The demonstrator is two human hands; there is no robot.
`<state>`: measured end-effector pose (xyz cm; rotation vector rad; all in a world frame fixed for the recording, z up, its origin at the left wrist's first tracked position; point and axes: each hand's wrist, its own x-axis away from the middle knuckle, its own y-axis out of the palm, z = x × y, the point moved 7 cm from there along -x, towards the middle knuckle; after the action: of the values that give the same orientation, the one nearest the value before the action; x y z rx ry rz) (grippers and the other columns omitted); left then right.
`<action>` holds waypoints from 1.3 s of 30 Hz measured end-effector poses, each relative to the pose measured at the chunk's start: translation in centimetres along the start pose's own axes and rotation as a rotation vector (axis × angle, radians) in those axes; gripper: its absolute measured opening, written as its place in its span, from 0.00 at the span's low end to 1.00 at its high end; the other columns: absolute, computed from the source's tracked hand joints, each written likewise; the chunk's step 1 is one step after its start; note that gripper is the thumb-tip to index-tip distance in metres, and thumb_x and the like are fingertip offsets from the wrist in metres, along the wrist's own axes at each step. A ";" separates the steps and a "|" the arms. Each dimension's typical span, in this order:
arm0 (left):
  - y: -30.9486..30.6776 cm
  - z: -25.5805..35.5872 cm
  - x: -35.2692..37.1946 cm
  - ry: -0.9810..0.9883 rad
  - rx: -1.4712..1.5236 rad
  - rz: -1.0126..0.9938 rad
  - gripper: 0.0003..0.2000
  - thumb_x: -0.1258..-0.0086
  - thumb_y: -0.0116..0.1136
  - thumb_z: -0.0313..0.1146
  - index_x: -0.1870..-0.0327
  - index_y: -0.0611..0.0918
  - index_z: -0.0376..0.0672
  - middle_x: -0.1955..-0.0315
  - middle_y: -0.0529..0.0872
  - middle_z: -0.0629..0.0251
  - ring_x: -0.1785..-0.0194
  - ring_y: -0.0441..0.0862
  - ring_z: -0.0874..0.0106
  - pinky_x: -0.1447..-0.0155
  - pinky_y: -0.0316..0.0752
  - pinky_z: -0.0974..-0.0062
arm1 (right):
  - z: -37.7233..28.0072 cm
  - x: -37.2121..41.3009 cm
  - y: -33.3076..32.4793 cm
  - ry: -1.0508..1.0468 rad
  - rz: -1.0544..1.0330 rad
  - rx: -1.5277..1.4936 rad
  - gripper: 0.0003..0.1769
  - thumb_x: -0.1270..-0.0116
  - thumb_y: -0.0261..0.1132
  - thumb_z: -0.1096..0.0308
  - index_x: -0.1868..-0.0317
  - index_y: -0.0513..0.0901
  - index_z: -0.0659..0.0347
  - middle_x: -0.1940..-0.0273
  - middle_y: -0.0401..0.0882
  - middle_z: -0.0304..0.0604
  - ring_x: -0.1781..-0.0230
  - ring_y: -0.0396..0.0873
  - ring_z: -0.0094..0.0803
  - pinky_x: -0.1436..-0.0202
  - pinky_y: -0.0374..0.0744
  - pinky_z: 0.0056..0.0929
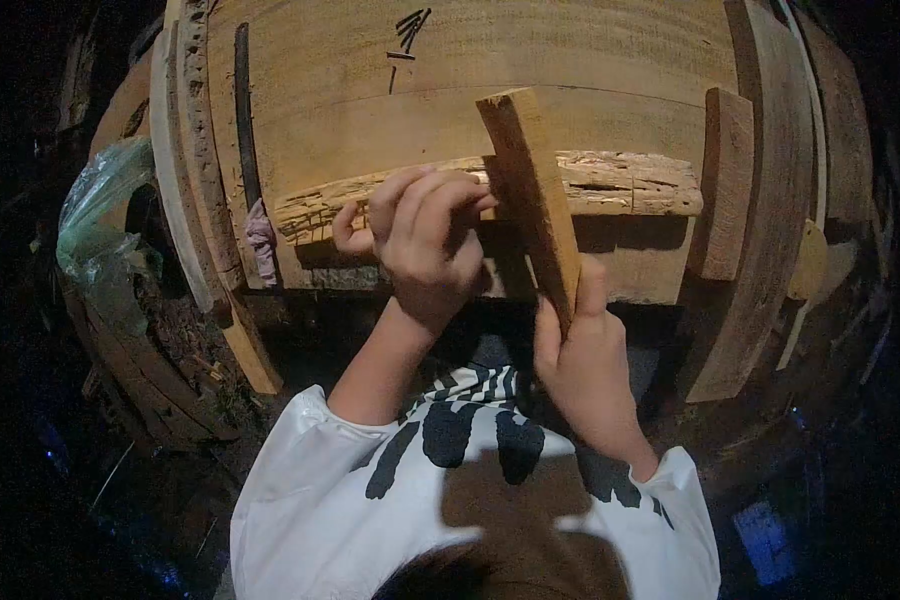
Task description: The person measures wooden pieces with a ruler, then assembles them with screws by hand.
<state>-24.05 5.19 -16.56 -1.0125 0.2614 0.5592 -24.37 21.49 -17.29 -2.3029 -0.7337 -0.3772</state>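
My right hand (590,375) is closed around the lower end of a short wooden board (530,175), which is held up at a slant. Behind it, a rough, pitted strip of wood (630,180) lies across the near part of the wooden work surface (320,100). My left hand (425,230) is over this strip, left of the held board. Its fingers are curled in, with the little finger apart. What its fingertips hold, if anything, is hidden.
Several dark nails (408,35) lie at the far side. A dark metal bar (246,120) with a pink cloth (261,243) around its near end lies at left. Wooden planks (760,220) and a block (725,185) flank the right side. A clear plastic bag (110,215) is at far left.
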 end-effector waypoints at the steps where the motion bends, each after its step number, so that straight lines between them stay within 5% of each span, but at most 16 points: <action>1: -0.2 -0.1 0.0 0.002 -0.002 -0.002 0.09 0.47 0.64 0.20 0.66 0.84 0.44 0.65 0.86 0.67 0.48 0.78 0.66 0.39 0.63 0.69 | 0.0 -0.1 -0.1 -0.006 0.008 -0.016 0.27 0.34 0.62 0.74 0.39 0.59 0.63 0.71 0.79 0.66 0.69 0.80 0.65 0.69 0.79 0.56; 3: -0.4 -0.6 0.1 -0.049 -0.080 -0.032 0.09 0.50 0.69 0.27 0.67 0.85 0.53 0.65 0.86 0.76 0.49 0.77 0.67 0.36 0.49 0.62 | 0.0 -0.1 -0.2 -0.011 0.016 -0.036 0.27 0.34 0.61 0.74 0.39 0.59 0.63 0.71 0.79 0.66 0.69 0.80 0.66 0.69 0.79 0.56; 7: -0.7 -0.7 0.2 -0.069 -0.030 0.050 0.08 0.49 0.70 0.28 0.68 0.86 0.52 0.65 0.85 0.76 0.48 0.76 0.68 0.37 0.50 0.62 | 0.1 -0.1 -0.3 -0.026 0.015 -0.037 0.26 0.34 0.61 0.73 0.39 0.59 0.63 0.71 0.79 0.66 0.69 0.80 0.65 0.69 0.79 0.56; 9: -0.9 0.4 -0.2 0.000 -0.164 -0.004 0.06 0.44 0.71 0.30 0.68 0.85 0.47 0.63 0.85 0.68 0.51 0.76 0.66 0.42 0.60 0.68 | 0.1 -0.1 -0.3 -0.032 0.020 -0.051 0.26 0.34 0.61 0.73 0.39 0.59 0.63 0.71 0.79 0.66 0.69 0.80 0.65 0.69 0.80 0.56; 22: -3.6 0.6 -3.3 -0.046 -0.133 -0.061 0.07 0.35 0.65 0.37 0.60 0.84 0.46 0.62 0.85 0.65 0.51 0.79 0.65 0.37 0.56 0.64 | 0.6 -0.2 0.0 -0.065 0.043 -0.012 0.26 0.33 0.60 0.72 0.38 0.59 0.61 0.72 0.79 0.65 0.70 0.80 0.66 0.68 0.79 0.58; 30: 2.2 -6.7 -10.1 -0.236 -0.397 -0.471 0.10 0.34 0.62 0.35 0.61 0.84 0.38 0.62 0.86 0.51 0.55 0.84 0.53 0.51 0.78 0.59 | 0.9 0.0 -0.3 -0.102 0.153 0.020 0.24 0.32 0.60 0.70 0.40 0.61 0.60 0.69 0.79 0.67 0.66 0.79 0.68 0.65 0.78 0.61; 33: 3.7 -8.2 -9.6 -0.283 -0.380 -0.532 0.10 0.30 0.57 0.34 0.58 0.82 0.35 0.59 0.85 0.47 0.53 0.83 0.51 0.50 0.76 0.60 | 1.9 -0.6 -0.9 -0.186 0.177 -0.065 0.20 0.31 0.59 0.69 0.42 0.65 0.61 0.68 0.81 0.62 0.66 0.83 0.59 0.64 0.81 0.52; 36: 3.7 -7.9 -9.6 -0.285 -0.375 -0.531 0.10 0.30 0.57 0.33 0.60 0.82 0.35 0.59 0.85 0.46 0.52 0.83 0.50 0.49 0.76 0.58 | 4.0 -1.1 -0.1 0.012 -0.039 -0.638 0.13 0.27 0.57 0.69 0.46 0.68 0.63 0.68 0.81 0.44 0.71 0.82 0.25 0.68 0.81 0.25; 39: 3.8 -9.2 -9.8 -0.385 -0.341 -0.438 0.08 0.32 0.58 0.31 0.60 0.81 0.34 0.59 0.84 0.44 0.52 0.82 0.49 0.49 0.75 0.56 | 4.9 -1.2 0.0 0.006 -0.056 -0.784 0.13 0.26 0.57 0.68 0.45 0.68 0.63 0.69 0.79 0.41 0.73 0.80 0.24 0.70 0.80 0.24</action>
<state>-33.83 -4.30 -19.58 -1.2209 -0.4041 0.3910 -25.03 24.31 -21.41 -3.0026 -0.7293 -0.8102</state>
